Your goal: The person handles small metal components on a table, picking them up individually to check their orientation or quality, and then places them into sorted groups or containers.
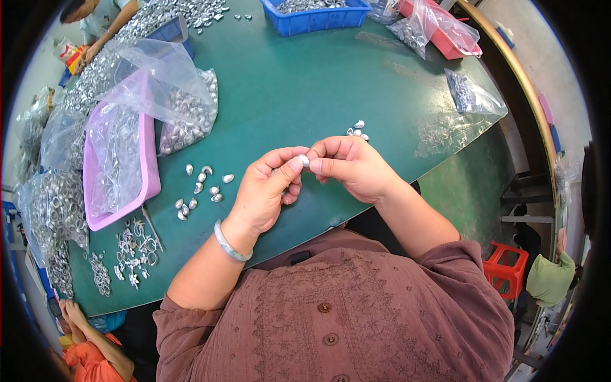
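Observation:
Above the table's near edge, my left hand and my right hand meet fingertip to fingertip. Between their thumbs and forefingers they pinch one small silvery teardrop-shaped metal piece. The curled fingers of my left hand may hide another piece; I cannot tell. Several similar shiny pieces lie loose on the green table to the left of my left hand. A smaller cluster of them sits just beyond my right hand.
A lilac basket with plastic bags stands at the left, beside a bag of metal pieces. Ring-shaped parts lie near it. A blue bin and red bin stand far off. Other people work at left; a red stool is at right.

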Motion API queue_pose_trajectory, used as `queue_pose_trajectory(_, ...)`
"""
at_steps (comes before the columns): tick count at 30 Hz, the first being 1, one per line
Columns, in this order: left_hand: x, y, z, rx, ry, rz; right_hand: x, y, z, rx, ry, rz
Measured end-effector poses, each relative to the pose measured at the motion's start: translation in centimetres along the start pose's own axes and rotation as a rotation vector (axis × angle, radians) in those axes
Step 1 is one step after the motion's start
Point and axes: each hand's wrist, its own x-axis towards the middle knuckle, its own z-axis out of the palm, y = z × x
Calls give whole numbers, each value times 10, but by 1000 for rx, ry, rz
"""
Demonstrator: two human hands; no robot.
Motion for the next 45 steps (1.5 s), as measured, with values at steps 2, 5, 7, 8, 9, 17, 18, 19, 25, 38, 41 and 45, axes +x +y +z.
queue_pose_trajectory(2, 1, 0, -2, -8, 9, -25, -1, 2, 1, 78, 1, 33)
queue_pose_trajectory(5, 2, -1, -5, -78, 2, -27, -1, 5, 1, 171, 7, 69)
queue_pose_trajectory(7, 2, -2, -6, -103, -12, -34, -1, 5, 1, 185, 11, 73)
queue_pose_trajectory(8, 2, -2, -6, -103, -12, -34, -2, 5, 1, 194, 12, 75)
queue_pose_trajectory(9, 2, -2, -5, -78, -4, -17, -2, 5, 1, 203, 13, 76)
queue_pose_trajectory(17, 2, -3, -5, -35, 12, 17, -2, 7, -1, 240, 12, 94)
queue_pose_trajectory(18, 2, -3, -4, -15, 13, 15, -2, 7, -1, 245, 12, 100)
queue_pose_trajectory(19, 2, -3, -4, 4, 15, 14, -2, 7, -2, 245, 11, 100)
queue_pose_trajectory(25, 4, 2, -9, -157, 69, -99, 30, -12, -24, 126, 69, 96)
queue_pose_trajectory(38, -10, 42, -21, -232, 17, -39, 162, -126, -70, -451, 360, -182)
queue_pose_trajectory(41, -28, 95, -29, -69, 61, 112, 130, -101, -71, -587, 216, -158)
queue_pose_trajectory(45, -32, 180, -42, 313, 222, 498, 76, -77, -81, -553, 227, -168)
